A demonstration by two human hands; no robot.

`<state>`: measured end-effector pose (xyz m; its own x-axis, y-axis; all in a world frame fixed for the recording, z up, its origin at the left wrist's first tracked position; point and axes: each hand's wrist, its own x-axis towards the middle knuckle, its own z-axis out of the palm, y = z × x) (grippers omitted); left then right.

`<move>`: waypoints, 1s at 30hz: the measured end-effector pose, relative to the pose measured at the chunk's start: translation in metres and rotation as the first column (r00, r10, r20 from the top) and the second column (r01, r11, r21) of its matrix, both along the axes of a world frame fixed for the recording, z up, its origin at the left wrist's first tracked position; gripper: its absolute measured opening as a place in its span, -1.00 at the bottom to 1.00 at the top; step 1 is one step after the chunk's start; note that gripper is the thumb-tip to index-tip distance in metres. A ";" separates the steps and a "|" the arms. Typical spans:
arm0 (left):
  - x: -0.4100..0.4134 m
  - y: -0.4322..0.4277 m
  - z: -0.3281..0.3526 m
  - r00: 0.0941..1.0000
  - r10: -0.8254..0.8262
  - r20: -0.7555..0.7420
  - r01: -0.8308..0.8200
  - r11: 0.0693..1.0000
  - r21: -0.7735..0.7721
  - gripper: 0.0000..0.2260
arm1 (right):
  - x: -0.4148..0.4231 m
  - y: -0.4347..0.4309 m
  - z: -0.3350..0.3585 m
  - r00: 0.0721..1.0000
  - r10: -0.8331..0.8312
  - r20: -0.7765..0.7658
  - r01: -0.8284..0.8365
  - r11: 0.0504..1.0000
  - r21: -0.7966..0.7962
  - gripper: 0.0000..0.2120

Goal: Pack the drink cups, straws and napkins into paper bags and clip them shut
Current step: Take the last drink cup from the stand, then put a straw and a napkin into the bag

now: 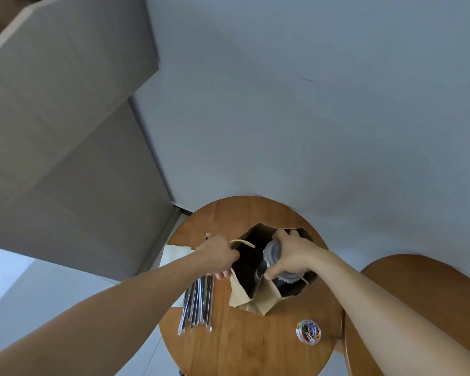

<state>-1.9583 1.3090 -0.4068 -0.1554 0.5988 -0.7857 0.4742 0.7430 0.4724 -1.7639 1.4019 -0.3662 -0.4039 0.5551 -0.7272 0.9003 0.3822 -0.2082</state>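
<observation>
Paper bag (244, 291) rim gripped by left hand (219, 255), right hand (293, 253) clasping the cup (272, 252) inside.

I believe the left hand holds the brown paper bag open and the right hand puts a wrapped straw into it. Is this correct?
Not quite. The head view shows the right hand gripping a clear lidded plastic cup, not a straw, at the mouth of the brown paper bag. The left hand does hold the bag open.
</observation>
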 end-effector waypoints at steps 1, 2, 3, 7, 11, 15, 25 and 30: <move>-0.002 0.000 -0.001 1.000 -0.003 -0.006 0.003 1.000 0.000 -0.73 | 0.004 0.003 0.002 1.000 -0.019 -0.012 0.019 1.000 0.016 -0.01; -0.003 0.001 -0.002 1.000 -0.006 -0.009 0.006 1.000 -0.001 -0.73 | 0.008 0.005 0.004 0.999 -0.040 -0.020 0.041 0.999 0.036 -0.01; -0.004 0.001 -0.003 1.000 -0.004 -0.005 0.004 1.000 -0.008 -0.73 | 0.010 0.006 0.005 0.998 -0.064 -0.023 0.065 0.996 0.059 -0.02; 0.002 0.005 -0.005 0.999 0.013 0.051 -0.012 0.999 -0.030 -0.72 | 0.001 -0.003 0.003 0.997 -0.069 0.034 0.062 0.983 0.171 -0.03; 0.012 0.012 -0.003 0.999 -0.026 0.030 0.026 1.000 0.009 -0.70 | -0.026 -0.029 -0.023 0.977 0.141 0.159 -0.174 0.959 0.225 -0.19; 0.014 0.018 0.002 0.999 -0.034 0.031 0.033 0.999 0.037 -0.69 | -0.033 -0.040 -0.063 0.956 0.185 0.229 -0.233 0.950 0.208 -0.36; 0.009 0.004 -0.005 1.000 -0.022 0.018 0.021 0.998 0.052 -0.72 | -0.022 -0.041 -0.135 0.950 0.270 0.155 -0.302 0.923 0.240 -0.33; 0.009 0.003 -0.004 0.998 -0.053 0.020 0.052 0.996 0.074 -0.77 | -0.025 -0.042 -0.145 0.944 0.294 0.151 -0.326 0.906 0.271 -0.31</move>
<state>-1.9495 1.3118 -0.4112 -0.1052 0.6615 -0.7425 0.5002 0.6805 0.5354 -1.7885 1.3596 -0.5113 -0.5204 0.6058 -0.6018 0.7369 0.6747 0.0419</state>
